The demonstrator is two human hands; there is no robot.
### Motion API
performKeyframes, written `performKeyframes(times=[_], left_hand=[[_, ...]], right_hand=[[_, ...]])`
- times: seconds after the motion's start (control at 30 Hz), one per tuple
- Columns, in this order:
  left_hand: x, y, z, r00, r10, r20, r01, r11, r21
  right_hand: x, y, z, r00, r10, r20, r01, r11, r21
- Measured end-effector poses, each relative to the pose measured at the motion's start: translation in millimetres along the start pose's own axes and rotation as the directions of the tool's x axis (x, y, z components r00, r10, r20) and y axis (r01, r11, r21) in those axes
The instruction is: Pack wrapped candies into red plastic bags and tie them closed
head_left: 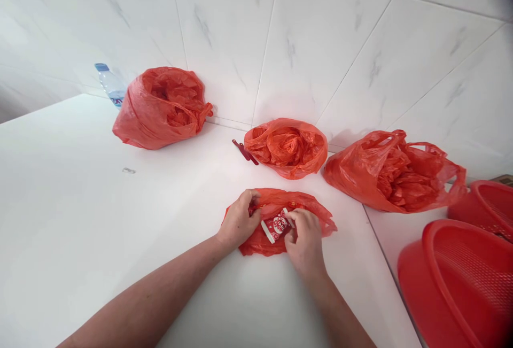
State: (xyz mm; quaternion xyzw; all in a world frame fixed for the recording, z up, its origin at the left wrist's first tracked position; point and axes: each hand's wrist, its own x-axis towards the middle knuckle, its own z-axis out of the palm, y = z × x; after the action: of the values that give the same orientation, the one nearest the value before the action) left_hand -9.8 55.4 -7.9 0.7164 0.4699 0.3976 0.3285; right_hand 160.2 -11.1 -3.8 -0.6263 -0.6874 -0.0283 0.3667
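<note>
A red plastic bag (262, 246) lies spread on the white table in front of me. My left hand (239, 221) is closed on its left side, fingers curled over the film. In my right hand (305, 242), thumb and fingers pinch the right end of a small red-and-white printed packet (276, 227). The packet is tilted over the bag's middle, its white edges showing. What lies under my left fingertips is partly hidden.
Three stuffed red plastic bags stand along the tiled wall: a left bag (152, 113), a middle bag (286, 147) and a right bag (401, 177). Thin dark red strips (245, 152) lie beside the middle one. A bottle (110, 85) stands far left; red baskets (425, 273) are at right.
</note>
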Motion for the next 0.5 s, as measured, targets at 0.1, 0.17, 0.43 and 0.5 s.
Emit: performKeyframes(times=[0.1,0.17,0.43,0.5], left_hand=[[0,-1,0.1,0.998,0.054,0.024,-0.054,0.998,0.028],[1,-1,-0.5,0.993,0.105,0.045,-0.107,0.993,0.042],[-1,4,-2.5,0.941,0.311,0.137,-0.315,0.949,0.009],[-2,3,-2.3,0.936,0.321,0.145,-0.326,0.945,0.013]], right_hand=[[2,5,-4,0.997,0.040,-0.072,-0.041,0.999,-0.012],[4,10,-8,0.987,0.095,-0.133,-0.100,0.994,-0.033],[9,23,-18,0.955,0.271,-0.120,-0.281,0.956,-0.080],[8,25,-16,0.956,0.276,-0.099,-0.283,0.956,-0.073]])
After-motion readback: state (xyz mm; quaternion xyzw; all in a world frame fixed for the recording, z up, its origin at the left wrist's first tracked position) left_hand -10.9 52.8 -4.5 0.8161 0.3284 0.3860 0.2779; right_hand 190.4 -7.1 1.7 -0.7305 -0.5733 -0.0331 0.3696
